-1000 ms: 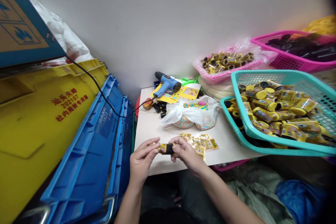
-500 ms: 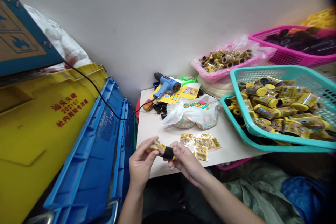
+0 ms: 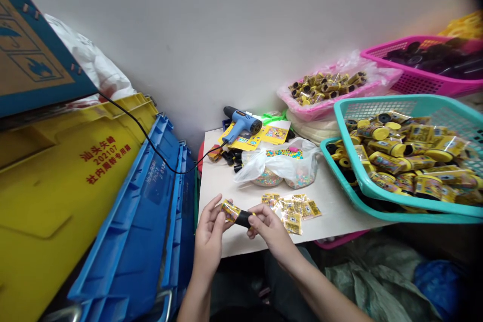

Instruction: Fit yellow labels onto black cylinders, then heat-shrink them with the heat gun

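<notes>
Both hands hold one small black tube (image 3: 242, 218) with a yellow printed sleeve (image 3: 230, 210) partly over its left end. My left hand (image 3: 210, 229) pinches the sleeve end. My right hand (image 3: 270, 225) grips the black end. They hover over the near edge of a white tabletop (image 3: 226, 188). Just right of my hands lies a small pile of flat yellow sleeves (image 3: 292, 207).
A clear bag of coloured beads (image 3: 281, 167) and a blue heat gun (image 3: 241, 125) lie farther back. Teal baskets (image 3: 377, 192) at right hold several wrapped tubes. Pink baskets (image 3: 422, 85) stand behind. Blue crates (image 3: 143, 221) and a yellow crate (image 3: 56, 186) lean at left.
My hands have drifted slightly right and up with the tube. The tube has tilted, its sleeve end now higher at the left.
</notes>
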`<move>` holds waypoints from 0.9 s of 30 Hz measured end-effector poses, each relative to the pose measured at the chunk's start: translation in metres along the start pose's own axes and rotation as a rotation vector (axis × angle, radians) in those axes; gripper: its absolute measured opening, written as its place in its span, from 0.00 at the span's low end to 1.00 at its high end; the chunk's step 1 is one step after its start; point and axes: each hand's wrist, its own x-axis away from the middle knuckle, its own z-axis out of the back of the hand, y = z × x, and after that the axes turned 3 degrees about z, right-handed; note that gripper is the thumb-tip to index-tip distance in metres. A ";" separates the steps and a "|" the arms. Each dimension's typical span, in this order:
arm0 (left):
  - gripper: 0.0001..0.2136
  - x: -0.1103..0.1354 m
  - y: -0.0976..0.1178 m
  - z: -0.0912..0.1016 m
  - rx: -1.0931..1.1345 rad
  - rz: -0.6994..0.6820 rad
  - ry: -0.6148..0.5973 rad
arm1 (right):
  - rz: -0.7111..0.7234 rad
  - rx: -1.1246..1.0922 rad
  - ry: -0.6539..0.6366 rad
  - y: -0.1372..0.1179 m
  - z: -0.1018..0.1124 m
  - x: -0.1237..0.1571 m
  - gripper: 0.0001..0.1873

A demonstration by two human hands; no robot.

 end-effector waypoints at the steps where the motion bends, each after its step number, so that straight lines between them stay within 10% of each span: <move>1: 0.26 -0.001 0.001 0.000 0.019 0.017 0.012 | 0.002 0.005 0.000 0.000 0.001 0.000 0.30; 14: 0.18 -0.006 0.004 0.008 0.010 0.069 -0.137 | 0.004 0.037 -0.003 0.003 0.007 0.004 0.29; 27: 0.27 -0.003 0.005 -0.012 0.076 0.138 -0.013 | 0.158 0.170 0.088 0.022 0.005 0.006 0.26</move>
